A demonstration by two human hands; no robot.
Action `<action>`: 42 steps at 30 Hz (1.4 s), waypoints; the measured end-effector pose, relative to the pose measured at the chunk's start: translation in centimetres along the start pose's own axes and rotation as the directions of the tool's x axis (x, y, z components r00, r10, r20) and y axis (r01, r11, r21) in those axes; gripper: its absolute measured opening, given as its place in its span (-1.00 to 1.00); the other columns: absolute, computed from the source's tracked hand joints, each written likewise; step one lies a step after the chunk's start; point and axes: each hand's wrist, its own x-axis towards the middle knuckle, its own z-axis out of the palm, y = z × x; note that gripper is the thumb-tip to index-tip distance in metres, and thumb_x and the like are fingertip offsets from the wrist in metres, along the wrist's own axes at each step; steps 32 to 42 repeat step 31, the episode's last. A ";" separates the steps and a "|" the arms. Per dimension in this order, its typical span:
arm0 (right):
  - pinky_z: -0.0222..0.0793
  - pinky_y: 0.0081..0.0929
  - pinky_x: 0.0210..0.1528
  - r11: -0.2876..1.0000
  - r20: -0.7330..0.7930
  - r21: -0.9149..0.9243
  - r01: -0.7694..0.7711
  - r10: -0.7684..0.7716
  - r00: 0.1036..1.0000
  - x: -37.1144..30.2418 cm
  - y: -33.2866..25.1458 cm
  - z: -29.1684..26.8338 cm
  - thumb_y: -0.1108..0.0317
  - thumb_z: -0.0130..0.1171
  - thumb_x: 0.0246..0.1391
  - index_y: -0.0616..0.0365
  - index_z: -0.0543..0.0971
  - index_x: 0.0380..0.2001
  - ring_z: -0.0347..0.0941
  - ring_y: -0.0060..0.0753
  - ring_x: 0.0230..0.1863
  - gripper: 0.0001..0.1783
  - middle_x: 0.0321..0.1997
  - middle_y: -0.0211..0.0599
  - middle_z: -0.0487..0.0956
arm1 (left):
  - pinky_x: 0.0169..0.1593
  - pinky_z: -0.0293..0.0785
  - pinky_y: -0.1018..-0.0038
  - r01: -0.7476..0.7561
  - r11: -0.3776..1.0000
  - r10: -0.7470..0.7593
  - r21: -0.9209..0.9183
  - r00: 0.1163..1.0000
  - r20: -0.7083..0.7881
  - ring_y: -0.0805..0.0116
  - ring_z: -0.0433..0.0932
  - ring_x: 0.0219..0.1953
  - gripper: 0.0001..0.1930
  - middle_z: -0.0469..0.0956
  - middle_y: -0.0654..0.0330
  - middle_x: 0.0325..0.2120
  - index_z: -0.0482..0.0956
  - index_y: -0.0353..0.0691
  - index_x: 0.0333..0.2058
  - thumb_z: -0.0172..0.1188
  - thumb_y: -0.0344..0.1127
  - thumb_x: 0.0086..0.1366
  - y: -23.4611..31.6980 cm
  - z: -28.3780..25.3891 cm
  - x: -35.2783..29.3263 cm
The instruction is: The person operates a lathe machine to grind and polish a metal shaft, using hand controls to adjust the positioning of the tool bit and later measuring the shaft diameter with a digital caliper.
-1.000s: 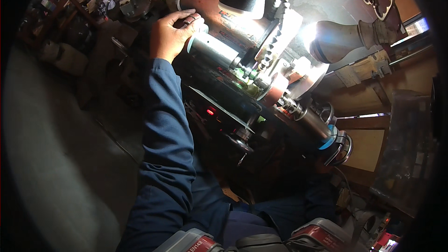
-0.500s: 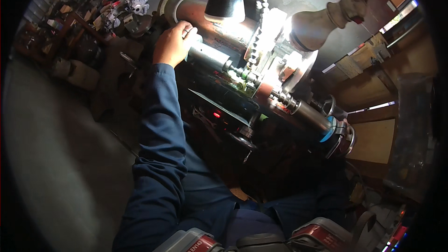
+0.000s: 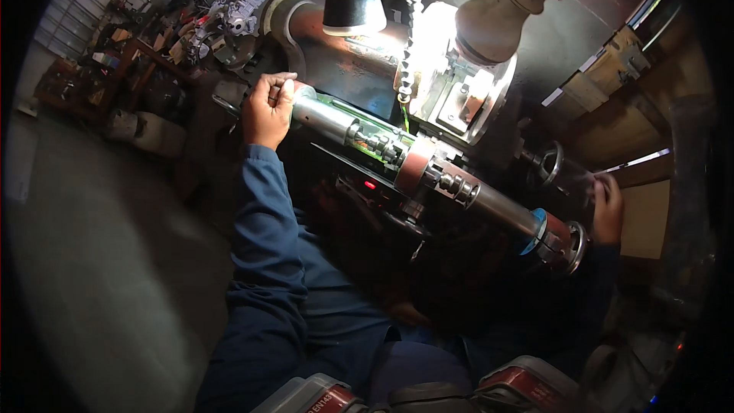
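My left hand (image 3: 267,111) has its fingers closed on the left end of a silver metal cylinder (image 3: 325,116) on a machine. To the cylinder's right runs a dark, lobed shaft (image 3: 375,144), like a camshaft. It leads into a reddish-brown block (image 3: 415,164), then to more shiny lobes and a long grey cylinder (image 3: 505,210). At the far right, my right hand (image 3: 608,210) is raised with bent fingers, beyond a metal handwheel (image 3: 550,163). What its fingers hold, if anything, is too dim to make out.
A black lamp (image 3: 353,0) and a beige lamp (image 3: 497,19) hang over the machine. Beside the bright grinding-wheel housing (image 3: 451,99) stands a knobbly metal shaft (image 3: 409,46). Metal parts (image 3: 237,11) crowd the far left. A second handwheel (image 3: 579,248) sits at the right end.
My right hand has come into view at the right. My left hand stays at the cylinder's end. The machine sits lower in the picture, and the beige lamp shows higher.
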 end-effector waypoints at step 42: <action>0.38 -0.34 -0.03 0.980 0.765 -0.132 0.152 0.003 0.644 10.5 3.6 1.5 0.12 0.36 -0.11 0.07 0.71 -0.31 0.60 -0.32 -0.23 -0.68 -0.37 -0.10 0.67 | 0.05 0.47 0.39 0.996 0.032 -0.542 0.089 -0.057 0.839 0.27 0.56 -0.10 -0.72 0.58 0.10 -0.17 0.55 -0.27 -0.08 0.18 -0.39 0.22 7.6 12.6 -23.7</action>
